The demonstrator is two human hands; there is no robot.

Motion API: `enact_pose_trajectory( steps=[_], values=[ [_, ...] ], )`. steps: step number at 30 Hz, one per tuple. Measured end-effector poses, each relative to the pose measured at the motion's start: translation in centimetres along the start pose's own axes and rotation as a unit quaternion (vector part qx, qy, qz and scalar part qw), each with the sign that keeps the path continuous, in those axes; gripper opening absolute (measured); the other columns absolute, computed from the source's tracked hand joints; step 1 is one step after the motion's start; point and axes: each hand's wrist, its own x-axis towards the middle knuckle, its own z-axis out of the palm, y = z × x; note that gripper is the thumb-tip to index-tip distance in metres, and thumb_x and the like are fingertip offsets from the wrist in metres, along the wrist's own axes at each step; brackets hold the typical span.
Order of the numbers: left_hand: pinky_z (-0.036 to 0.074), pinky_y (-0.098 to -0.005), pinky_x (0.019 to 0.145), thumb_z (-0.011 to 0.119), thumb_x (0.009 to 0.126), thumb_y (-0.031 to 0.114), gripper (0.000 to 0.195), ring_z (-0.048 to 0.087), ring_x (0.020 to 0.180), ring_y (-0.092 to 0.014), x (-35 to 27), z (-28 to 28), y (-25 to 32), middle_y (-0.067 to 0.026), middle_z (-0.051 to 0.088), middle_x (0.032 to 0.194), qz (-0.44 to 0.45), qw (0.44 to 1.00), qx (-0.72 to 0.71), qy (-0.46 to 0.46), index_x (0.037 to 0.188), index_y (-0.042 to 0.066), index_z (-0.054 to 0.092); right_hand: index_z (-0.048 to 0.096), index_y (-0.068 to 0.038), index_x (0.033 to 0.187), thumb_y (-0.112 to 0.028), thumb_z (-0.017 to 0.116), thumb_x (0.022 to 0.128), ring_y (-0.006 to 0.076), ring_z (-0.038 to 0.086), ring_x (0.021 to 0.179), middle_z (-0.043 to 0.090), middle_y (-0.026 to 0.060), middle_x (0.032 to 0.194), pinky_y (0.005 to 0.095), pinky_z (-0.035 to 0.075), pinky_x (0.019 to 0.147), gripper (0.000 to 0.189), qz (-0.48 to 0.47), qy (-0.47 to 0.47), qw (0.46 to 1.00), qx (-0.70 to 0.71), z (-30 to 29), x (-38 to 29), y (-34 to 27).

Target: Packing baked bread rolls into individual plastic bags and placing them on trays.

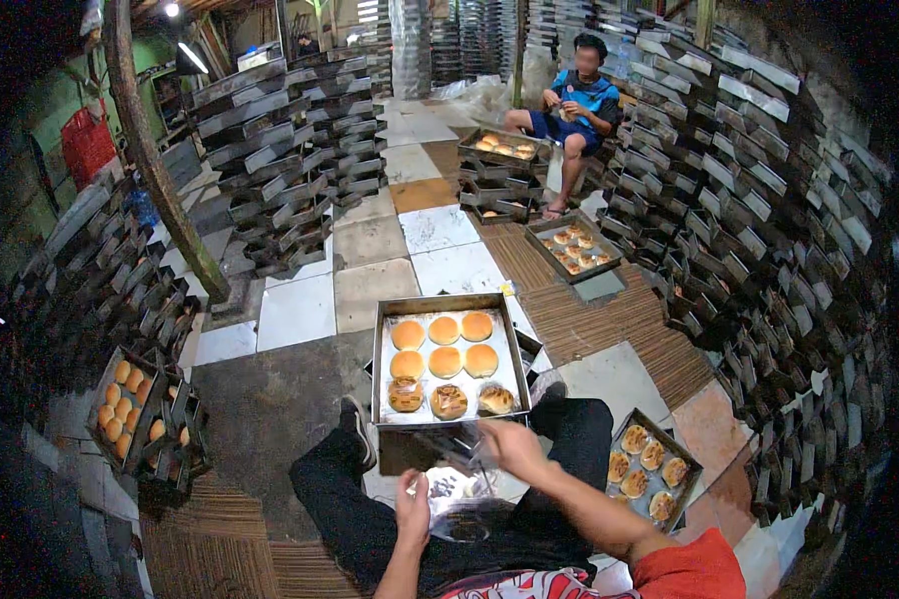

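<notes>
Before me stands a square metal tray (pixel 381 359) with rows of round buns. Golden unwrapped buns (pixel 445 362) fill the back rows. Along the front row are buns in clear, printed plastic wrap (pixel 449 402). My right hand (pixel 515 451), blurred, is just in front of the tray's near edge, with a sheet of clear plastic (pixel 455 443) at its fingertips. Over my lap lies a bunch of clear plastic bags (pixel 458 517). My left hand (pixel 413 509) is at their left edge with its fingers bent; whether it grips a bag is unclear.
Wrapped buns fill a tray (pixel 695 479) on the floor at my right. More buns sit in a tray (pixel 97 419) at left. Another tray (pixel 613 263) lies farther off, near a seated person (pixel 580 97). Stacked metal trays (pixel 734 187) line both sides. A wooden post (pixel 146 150) leans at left.
</notes>
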Motion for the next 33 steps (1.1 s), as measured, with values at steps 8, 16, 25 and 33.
enact_pose_trajectory(
  steps=[8,16,25,33],
  values=[
    [0.053,-0.0341,0.07,0.045,0.089,0.006,0.019,0.06,0.083,-0.022,-2.6,-0.7,4.3,-0.0164,0.059,0.1,0.069,0.977,-0.198,-0.03,0.106,-0.002,0.05,0.056,0.001,0.099,-0.019,0.064,0.074,0.035,0.05,0.099,0.055,0.0198,0.103,0.0388,0.039,0.084,0.034,-0.116,0.024,0.972,0.204,0.8,-3.7,-6.1],
    [0.051,-0.0306,0.077,0.047,0.09,0.008,0.027,0.058,0.092,-0.021,-3.2,-3.4,7.1,-0.0187,0.058,0.105,0.086,0.975,-0.176,-0.108,0.114,-0.002,0.043,0.059,-0.001,0.098,-0.014,0.061,0.083,0.008,0.055,0.072,0.059,-0.0004,0.076,0.0217,0.045,0.068,0.02,0.149,-0.23,0.851,0.449,1.0,-0.9,-1.8],
    [0.046,-0.0428,0.079,0.054,0.078,0.055,0.078,0.048,0.105,-0.025,-5.1,-4.6,8.3,-0.0112,0.031,0.134,0.17,0.968,-0.185,-0.003,0.134,0.01,0.024,0.057,-0.003,0.081,0.002,0.052,0.078,0.0182,0.051,0.103,0.056,0.0102,0.107,0.0302,0.04,0.087,0.008,-0.106,-0.169,0.87,0.451,-1.5,-0.1,-3.0],
    [0.042,-0.0487,0.089,0.038,0.093,0.029,0.044,0.05,0.107,-0.036,-1.2,-5.9,5.0,-0.0227,0.05,0.116,-0.138,0.907,-0.299,-0.263,0.12,-0.006,0.042,0.057,-0.005,0.083,0.003,0.053,0.071,0.027,0.049,0.107,0.046,0.0133,0.12,0.0352,0.038,0.09,0.015,-0.303,-0.212,0.896,0.247,-4.6,1.6,-0.8]
  ],
)
